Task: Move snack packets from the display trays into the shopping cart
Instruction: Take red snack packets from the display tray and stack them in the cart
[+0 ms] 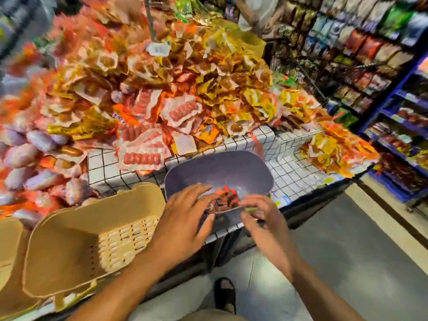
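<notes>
A grey plastic basket (222, 167) sits on the front edge of the tiled display counter (289, 174). Inside it lie red snack packets (225, 198). My left hand (185, 218) hovers over the basket's near rim with fingers spread and straight, fingertips touching the packets. My right hand (261, 216) is at the basket's near right corner, its fingers curled around a small yellowish packet (251, 210); the view is blurred there. A large heap of red, orange and yellow snack packets (162, 93) covers the counter behind the basket.
A beige perforated basket (92, 239) lies tilted to the left, with another beige one (9, 251) at the frame's left edge. Blue shelves of packets (382, 66) line the right side. Grey floor and my sandalled foot (224, 295) are below.
</notes>
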`<state>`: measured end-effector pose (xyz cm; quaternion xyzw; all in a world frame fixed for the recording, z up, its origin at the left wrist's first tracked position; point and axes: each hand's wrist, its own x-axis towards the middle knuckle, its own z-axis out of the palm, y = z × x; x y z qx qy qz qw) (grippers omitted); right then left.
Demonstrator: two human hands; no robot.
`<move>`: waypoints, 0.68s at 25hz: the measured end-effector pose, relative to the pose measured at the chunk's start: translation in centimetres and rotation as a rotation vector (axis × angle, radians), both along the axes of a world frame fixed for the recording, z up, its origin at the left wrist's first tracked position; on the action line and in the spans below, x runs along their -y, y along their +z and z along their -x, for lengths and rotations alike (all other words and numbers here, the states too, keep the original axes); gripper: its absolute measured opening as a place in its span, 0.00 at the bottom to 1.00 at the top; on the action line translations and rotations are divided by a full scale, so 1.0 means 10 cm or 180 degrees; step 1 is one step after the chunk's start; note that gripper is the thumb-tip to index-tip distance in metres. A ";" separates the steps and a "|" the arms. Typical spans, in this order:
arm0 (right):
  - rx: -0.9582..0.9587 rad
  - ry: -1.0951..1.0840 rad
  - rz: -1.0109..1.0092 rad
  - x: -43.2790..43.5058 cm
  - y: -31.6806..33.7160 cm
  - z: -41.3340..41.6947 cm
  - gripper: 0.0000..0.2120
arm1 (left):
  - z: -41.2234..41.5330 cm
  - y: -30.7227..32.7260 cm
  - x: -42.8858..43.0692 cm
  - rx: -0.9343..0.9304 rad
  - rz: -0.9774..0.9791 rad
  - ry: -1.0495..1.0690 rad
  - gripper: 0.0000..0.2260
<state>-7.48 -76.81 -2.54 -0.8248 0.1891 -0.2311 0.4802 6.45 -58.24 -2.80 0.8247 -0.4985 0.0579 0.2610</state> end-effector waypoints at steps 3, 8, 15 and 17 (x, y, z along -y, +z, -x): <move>-0.0516 0.0710 0.0014 0.45 0.21 -0.63 0.10 | -0.23 -0.13 0.18 -0.0064 -0.0200 0.0708 0.18; -0.2424 0.2925 0.2310 0.76 -0.08 -1.82 0.18 | -0.36 -0.26 0.30 -0.0360 -0.0150 0.1554 0.17; -0.2604 0.3637 0.3963 0.74 -0.51 -2.25 0.13 | -0.39 -0.12 0.30 -0.1121 0.0698 0.1971 0.17; -0.2265 0.3659 0.3169 0.89 -0.33 -2.32 0.08 | -0.38 -0.04 0.32 -0.1486 0.1213 0.2120 0.17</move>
